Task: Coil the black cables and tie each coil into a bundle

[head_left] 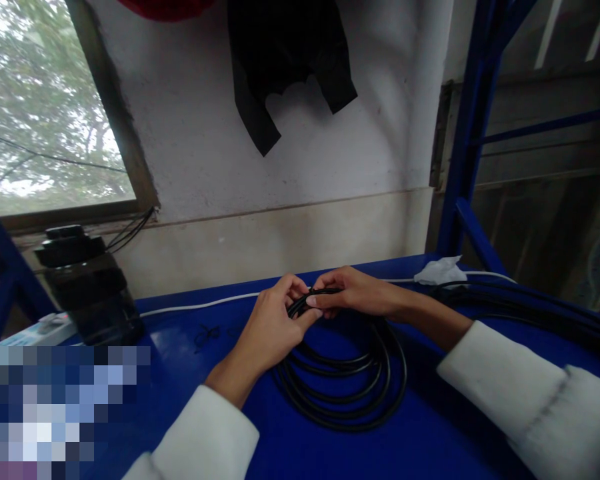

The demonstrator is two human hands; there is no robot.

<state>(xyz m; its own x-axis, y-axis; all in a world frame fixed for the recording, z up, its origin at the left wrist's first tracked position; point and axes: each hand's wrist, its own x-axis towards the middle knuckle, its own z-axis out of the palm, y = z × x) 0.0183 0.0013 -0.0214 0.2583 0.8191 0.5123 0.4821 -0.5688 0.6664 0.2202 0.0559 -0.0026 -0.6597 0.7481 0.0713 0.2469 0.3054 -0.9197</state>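
Observation:
A coiled black cable (pixel 347 420) lies in loose loops on the blue tabletop (pixel 180 413). At the far side of the coil, my left hand (pixel 273 323) is closed around the bundled strands, thumb pointing right. My right hand (pixel 355 292) pinches the same bundle just beside it, and the fingertips of both hands nearly meet. Whether a thin tie sits between the fingertips is too small to make out. A few thin black ties (pixel 207 333) lie on the table left of my left hand.
A dark water bottle (pixel 90 287) and a light box (pixel 40 330) stand at the left. More black cable (pixel 530 307) lies at the right, near a crumpled white tissue (pixel 440 272). A white cord (pixel 195 307) runs along the back. Blue posts (pixel 463 153) frame the table; black clothing (pixel 290 53) hangs on the wall.

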